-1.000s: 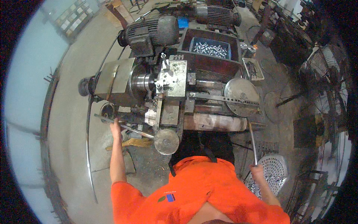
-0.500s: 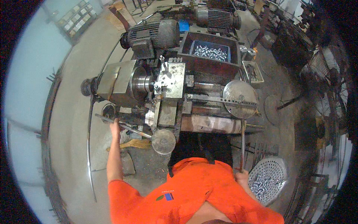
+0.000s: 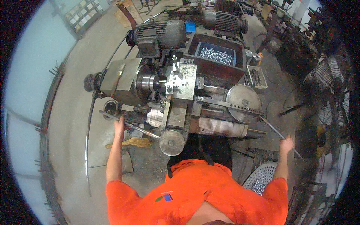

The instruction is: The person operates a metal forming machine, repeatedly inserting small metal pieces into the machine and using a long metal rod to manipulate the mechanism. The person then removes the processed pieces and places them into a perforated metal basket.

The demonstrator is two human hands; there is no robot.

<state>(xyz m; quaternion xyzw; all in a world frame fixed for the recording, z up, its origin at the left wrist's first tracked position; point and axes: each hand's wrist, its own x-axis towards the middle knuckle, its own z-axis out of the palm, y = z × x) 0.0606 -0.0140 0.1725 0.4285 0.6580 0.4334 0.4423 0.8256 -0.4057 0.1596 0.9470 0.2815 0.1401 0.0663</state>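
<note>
In front of me stands a small lathe with a metal headstock (image 3: 120, 79), a shiny spindle chuck (image 3: 149, 81) and a tool block (image 3: 183, 81) close beside it. My left hand (image 3: 119, 126) is closed around a lever bar (image 3: 139, 128) that runs to a round disc (image 3: 172, 143) on the near side. My right hand (image 3: 287, 144) grips a second lever rod (image 3: 272, 127), which slants out to the right from a larger disc (image 3: 243, 102). A flat bar with holes (image 3: 225, 104) joins that disc to the tool slide.
Behind the lathe, a blue bin (image 3: 234, 56) of small metal parts sits in a brown metal tray (image 3: 243, 71). An electric motor (image 3: 159, 35) stands at the back. A perforated white basket (image 3: 249, 183) with metal pieces lies right of my body. A fan (image 3: 330, 80) stands far right.
My right hand has swung its rod from pointing at me outward and forward to the right. The tool block has shifted slightly right in the picture. My left hand keeps its grip.
</note>
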